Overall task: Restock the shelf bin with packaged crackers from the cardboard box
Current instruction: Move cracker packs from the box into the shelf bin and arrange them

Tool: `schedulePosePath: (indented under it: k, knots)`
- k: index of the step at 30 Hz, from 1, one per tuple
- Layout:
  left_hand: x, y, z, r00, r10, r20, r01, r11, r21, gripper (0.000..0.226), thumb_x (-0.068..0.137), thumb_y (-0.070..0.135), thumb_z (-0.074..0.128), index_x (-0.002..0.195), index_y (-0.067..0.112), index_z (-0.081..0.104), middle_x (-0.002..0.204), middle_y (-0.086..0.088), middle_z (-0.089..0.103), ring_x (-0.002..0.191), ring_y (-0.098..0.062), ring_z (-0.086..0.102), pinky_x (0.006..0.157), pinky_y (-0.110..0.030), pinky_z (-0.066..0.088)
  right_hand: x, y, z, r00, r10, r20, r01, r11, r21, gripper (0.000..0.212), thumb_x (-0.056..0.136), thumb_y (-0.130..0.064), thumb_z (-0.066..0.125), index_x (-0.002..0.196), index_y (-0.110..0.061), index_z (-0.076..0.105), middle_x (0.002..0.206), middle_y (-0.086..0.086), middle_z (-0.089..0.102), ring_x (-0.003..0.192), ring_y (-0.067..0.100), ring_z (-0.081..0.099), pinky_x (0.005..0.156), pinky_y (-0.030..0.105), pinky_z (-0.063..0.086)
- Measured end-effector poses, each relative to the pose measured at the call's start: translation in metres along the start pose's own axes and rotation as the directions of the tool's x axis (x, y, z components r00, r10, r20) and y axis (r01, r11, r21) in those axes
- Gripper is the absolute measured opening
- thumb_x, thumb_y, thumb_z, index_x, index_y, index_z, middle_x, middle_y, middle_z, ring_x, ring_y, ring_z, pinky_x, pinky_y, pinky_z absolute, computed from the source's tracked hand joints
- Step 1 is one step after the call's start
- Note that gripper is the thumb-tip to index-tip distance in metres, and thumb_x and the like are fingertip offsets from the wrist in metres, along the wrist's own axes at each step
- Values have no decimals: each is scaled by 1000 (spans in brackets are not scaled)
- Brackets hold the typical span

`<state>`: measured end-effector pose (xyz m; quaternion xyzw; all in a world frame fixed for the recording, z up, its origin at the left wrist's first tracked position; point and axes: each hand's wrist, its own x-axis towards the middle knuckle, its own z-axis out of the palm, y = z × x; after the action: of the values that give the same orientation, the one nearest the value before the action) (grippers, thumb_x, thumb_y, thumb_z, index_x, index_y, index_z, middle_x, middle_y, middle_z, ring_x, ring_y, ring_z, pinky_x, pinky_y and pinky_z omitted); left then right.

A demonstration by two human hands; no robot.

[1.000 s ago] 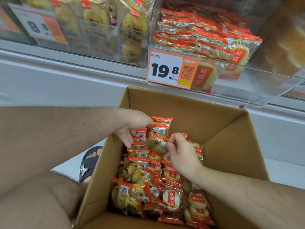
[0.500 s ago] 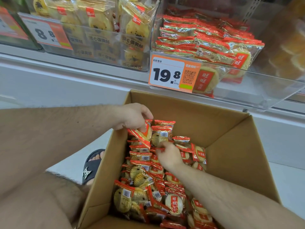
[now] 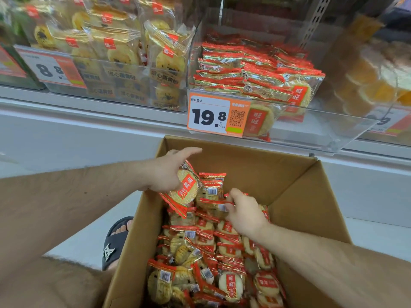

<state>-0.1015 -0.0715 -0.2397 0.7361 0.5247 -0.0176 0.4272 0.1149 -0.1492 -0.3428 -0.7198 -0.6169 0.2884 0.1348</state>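
An open cardboard box in front of me holds several red-and-clear packets of round crackers. My left hand grips one cracker packet, raised above the box's far left corner, its index finger stretched out. My right hand is down among the packets in the box, fingertips pinching a packet at its red edge. Above the box, a clear shelf bin with the same crackers carries a 19.8 price tag.
A neighbouring clear bin at the left holds yellow pastry packets with an 8.8 tag. Another bin with orange goods is at the right. A white shelf ledge runs under the bins. My sandalled foot is left of the box.
My left hand has lifted one packet out of the pile and turned its face toward me. My right hand has shifted to pinch another packet. The view has tilted up toward the shelf.
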Motion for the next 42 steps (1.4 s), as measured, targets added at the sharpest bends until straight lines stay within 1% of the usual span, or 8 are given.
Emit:
schedulePosePath:
  k: [6,11,22,28,31,34,38,42]
  knots:
    - [0,18,3,999,-20,-35,13,984,-177,51,83,-12,62,105,35,65,119,4,58,77,-20,60,53,-21,43,-64,3,-89,928,-233,-291,225,972,-63,12,95,-17,59,88,-22,50,121,-2,67,108,15,64,92,28,52]
    - [-12,52,4,999,15,-31,-25,927,-374,46,82,-12,54,102,27,68,91,-4,58,60,-13,47,47,-21,38,-96,-14,-125,673,-577,-462,569,804,-174,6,90,-21,56,96,-22,55,135,-1,58,116,3,57,81,-3,39]
    - [-31,108,4,976,219,-20,-140,548,-825,37,73,5,70,109,7,61,103,-15,71,93,-29,65,85,-46,52,-84,-19,-135,439,-814,-380,719,572,-395,5,88,-9,59,89,-8,54,138,11,53,128,10,50,116,31,31]
    - [-31,115,4,961,169,-219,-277,609,-743,45,77,-7,74,108,24,64,99,-14,72,92,-33,70,94,-59,50,-87,-30,-152,486,-703,-519,656,686,-316,16,73,-17,64,89,-14,66,135,-6,57,96,10,60,90,24,43]
    - [-36,121,4,926,236,-293,-372,697,-613,51,76,-8,75,107,30,64,109,-25,64,85,-28,66,84,-57,55,-88,-43,-164,690,-354,-631,513,854,82,28,71,-34,65,97,-37,55,107,-19,67,79,1,58,77,21,47]
    - [-39,125,4,888,342,-307,-456,739,-496,49,78,-3,76,108,33,62,105,-13,68,77,-20,67,72,-49,59,-76,-47,-178,879,-133,-459,303,897,321,57,70,-38,78,119,-39,48,100,-17,62,65,9,55,67,33,51]
    - [-43,134,7,779,554,-294,-621,749,-231,60,80,0,74,118,41,53,120,17,57,91,6,61,73,-15,51,-67,-50,-188,948,-219,-233,287,903,319,75,61,-41,85,128,-30,51,116,-13,63,87,2,65,82,30,54]
    - [-46,137,9,728,631,-267,-665,746,-49,88,84,13,72,133,67,23,134,27,45,109,-7,61,91,-33,54,-70,-56,-197,946,-273,-174,308,925,223,50,71,-26,86,114,-31,61,102,-14,70,93,1,66,88,30,53]
